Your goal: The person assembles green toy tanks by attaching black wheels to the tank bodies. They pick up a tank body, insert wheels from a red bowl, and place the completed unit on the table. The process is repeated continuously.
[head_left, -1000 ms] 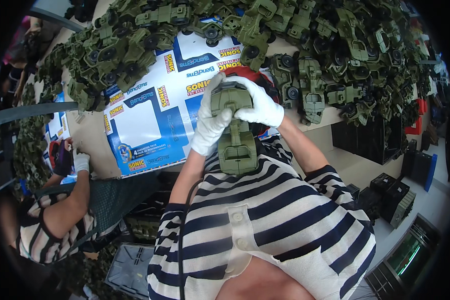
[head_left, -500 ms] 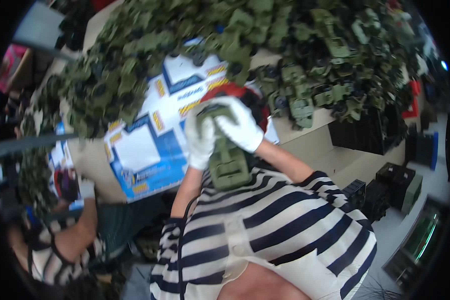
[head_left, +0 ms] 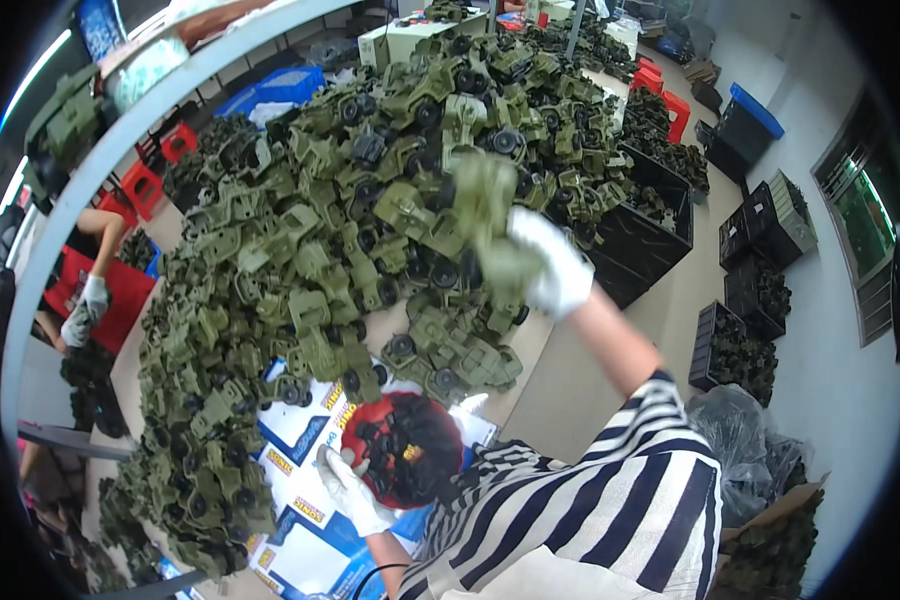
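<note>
My right hand [head_left: 552,265], in a white glove, is stretched out over the heap with its fingers closed on an olive-green toy vehicle [head_left: 485,195], smeared by motion. Beneath it spreads a large pile of similar toy vehicles [head_left: 310,260], many with black wheels. Close to me, my gloved left hand [head_left: 353,495] rests at the left side of a red bowl [head_left: 448,425], its fingers apart and nothing seen in them. Small black parts [head_left: 400,450] fill the bowl. Under it lies a blue-and-white printed sheet [head_left: 320,540] on the table.
Black crates of green parts [head_left: 645,225] stand right of the table, others [head_left: 735,345] along the wall. A grey metal frame [head_left: 90,200] curves past on the left. Beyond it, another person's gloved hands [head_left: 85,310] show above a red surface [head_left: 90,290]. Red stools [head_left: 142,190] stand behind.
Both hands held a green toy vehicle near my chest. Now the left has let go and is beside the bowl, while the right has carried a vehicle out over the pile. The view has tilted up.
</note>
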### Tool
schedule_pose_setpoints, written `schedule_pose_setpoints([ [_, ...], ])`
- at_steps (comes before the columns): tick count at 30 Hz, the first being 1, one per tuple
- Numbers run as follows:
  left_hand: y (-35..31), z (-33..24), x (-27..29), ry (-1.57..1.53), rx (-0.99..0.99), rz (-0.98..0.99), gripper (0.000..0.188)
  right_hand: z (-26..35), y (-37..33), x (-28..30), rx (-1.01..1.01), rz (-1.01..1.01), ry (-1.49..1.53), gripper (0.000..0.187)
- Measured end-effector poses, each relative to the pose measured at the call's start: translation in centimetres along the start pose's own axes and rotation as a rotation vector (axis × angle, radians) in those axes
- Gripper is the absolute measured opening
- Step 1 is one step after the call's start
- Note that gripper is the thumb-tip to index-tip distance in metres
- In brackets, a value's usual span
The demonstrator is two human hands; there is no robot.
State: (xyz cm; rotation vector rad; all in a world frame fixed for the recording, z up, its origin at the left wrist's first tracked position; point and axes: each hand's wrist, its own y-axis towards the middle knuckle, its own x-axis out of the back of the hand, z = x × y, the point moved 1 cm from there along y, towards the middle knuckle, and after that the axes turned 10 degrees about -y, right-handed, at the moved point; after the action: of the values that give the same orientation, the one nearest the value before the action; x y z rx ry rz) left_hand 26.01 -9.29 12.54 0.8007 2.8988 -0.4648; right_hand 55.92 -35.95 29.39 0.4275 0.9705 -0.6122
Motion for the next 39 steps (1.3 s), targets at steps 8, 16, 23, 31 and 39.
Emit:
schedule_pose_setpoints([
  [8, 2.1, -0.5, -0.4, 0.044, -0.022, 0.099, 0.051, 23.3, 18.5, 4.0, 0.648, -0.864, -0.696, 0.074],
  [16, 5.5, 5.3, 16.4, 0.411, -0.19, -0.156, 0.04, -8.4, 6.7, 2.4, 0.143, -0.267, -1.294, 0.033],
  [23, 12.5, -1.6, 17.0, 1.22, -0.638, -0.371, 0.063, -26.0, -2.7, 3.8, -0.008, 0.278, -1.796, 0.016],
  [31, 18.5, -8.1, 14.4, 1.664, -0.446, -0.268, 0.089, -28.8, -1.1, 4.3, -0.011, 0.507, -1.976, 0.015],
  [39, 10.3, -1.4, 12.9, 1.496, -0.591, -0.075, 0.066, -29.1, -0.7, 6.2, -0.06, 0.435, -1.967, 0.016],
])
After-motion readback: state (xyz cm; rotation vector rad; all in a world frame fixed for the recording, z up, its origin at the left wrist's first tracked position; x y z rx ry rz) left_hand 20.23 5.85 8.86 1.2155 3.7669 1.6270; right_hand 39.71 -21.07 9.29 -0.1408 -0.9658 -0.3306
